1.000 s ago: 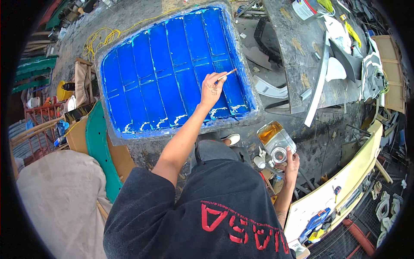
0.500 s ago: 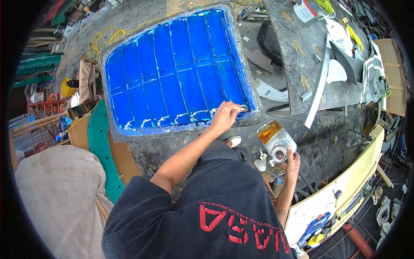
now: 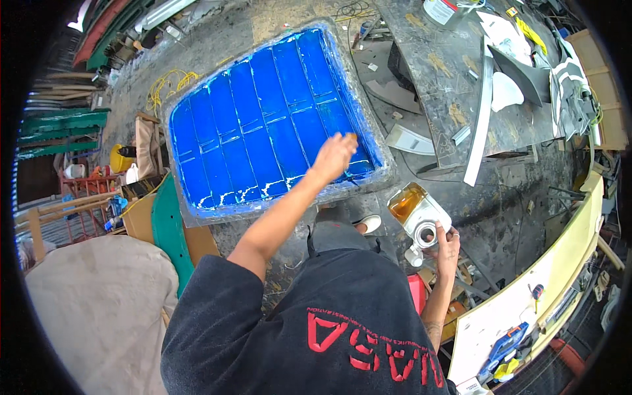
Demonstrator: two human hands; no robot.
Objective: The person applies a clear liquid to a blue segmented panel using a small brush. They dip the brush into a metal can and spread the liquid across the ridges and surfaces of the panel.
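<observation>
A large blue ribbed panel [image 3: 263, 131] with a whitish, rough rim lies on the dark floor in front of me. My left hand [image 3: 334, 157] reaches out over its near right part, fingers closed on a small brush [image 3: 351, 137] of which only the tip shows. My right hand [image 3: 448, 245] hangs low beside my hip and grips a white plastic jug [image 3: 421, 212] with amber liquid in it, its round mouth open and facing up. My dark shirt with red print fills the lower middle.
A dark worktable [image 3: 454, 72] with white curved parts and scraps stands to the right of the panel. A long pale yellow board [image 3: 559, 263] runs along the right. Green sheets [image 3: 168, 230], a yellow cable [image 3: 164, 85] and a beige cloth [image 3: 92, 309] lie at left.
My left hand with the brush went from the panel's right side down to its near edge, then back up a little. My right hand kept the jug nearly still.
</observation>
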